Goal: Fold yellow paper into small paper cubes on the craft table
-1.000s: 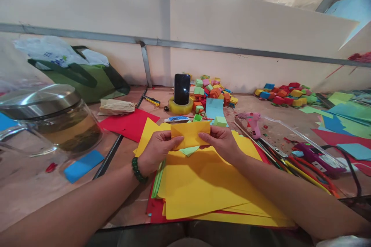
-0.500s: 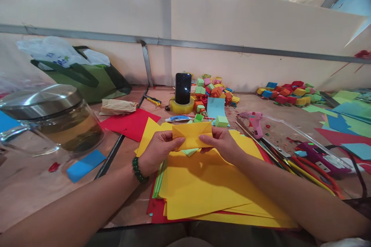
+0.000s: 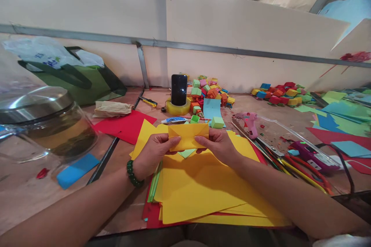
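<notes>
Folded yellow paper (image 3: 188, 137) | over yellow sheet stack's (image 3: 205, 193) far end | between our left hand (image 3: 154, 149) and right hand (image 3: 223, 146) | we pinch one end with each

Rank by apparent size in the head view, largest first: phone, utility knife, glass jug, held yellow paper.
1. Glass jug (nearness to the camera enlarges it)
2. Held yellow paper
3. Phone
4. Utility knife
</notes>
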A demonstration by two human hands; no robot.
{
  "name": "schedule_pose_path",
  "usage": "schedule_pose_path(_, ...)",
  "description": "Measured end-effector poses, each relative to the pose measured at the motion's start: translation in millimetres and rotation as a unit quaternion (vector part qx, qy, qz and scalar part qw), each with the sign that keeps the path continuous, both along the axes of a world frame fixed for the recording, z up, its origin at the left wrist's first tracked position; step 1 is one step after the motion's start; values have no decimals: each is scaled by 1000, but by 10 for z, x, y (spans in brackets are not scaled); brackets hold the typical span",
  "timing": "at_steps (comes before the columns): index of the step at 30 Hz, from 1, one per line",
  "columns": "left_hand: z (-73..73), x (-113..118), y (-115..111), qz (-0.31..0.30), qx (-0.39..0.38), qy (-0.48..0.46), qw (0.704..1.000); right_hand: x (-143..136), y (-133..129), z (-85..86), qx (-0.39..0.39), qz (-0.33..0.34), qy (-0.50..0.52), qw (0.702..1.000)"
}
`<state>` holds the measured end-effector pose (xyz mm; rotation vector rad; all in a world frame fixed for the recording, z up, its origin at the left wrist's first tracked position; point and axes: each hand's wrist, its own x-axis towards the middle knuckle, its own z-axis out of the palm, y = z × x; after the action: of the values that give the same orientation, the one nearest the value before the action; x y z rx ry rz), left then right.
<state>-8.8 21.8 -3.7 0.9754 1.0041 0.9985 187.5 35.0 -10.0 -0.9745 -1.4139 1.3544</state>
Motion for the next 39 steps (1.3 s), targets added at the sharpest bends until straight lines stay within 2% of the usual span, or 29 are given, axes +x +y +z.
schedule_pose_path(7, -19, 1, -1, -3, -1, -13, 1000, 8, 5, -25, -7, 9, 3, 1000)
schedule_pose_path(15, -33, -10, 7, 5, 42, 8, 999, 18, -26, -2, -17, 19, -2, 1000)
schedule_pose_path(21, 40, 6, -21, 9, 11, -9, 1000, 21, -18, 17, -33, 38, 1, 999)
schedule_pose_path(29, 16, -20, -7, -18, 15, 31, 999, -10, -22, 42, -32, 41, 4, 999)
schedule_pose_path(33, 29, -16, -2, -2, 9, 45, 999, 1, -12, 10, -15, 40, -1, 999)
schedule_pose_path(39, 12, -8, 3, -12, 0, 16, 1000, 16, 3, -26, -22, 46, 8, 999)
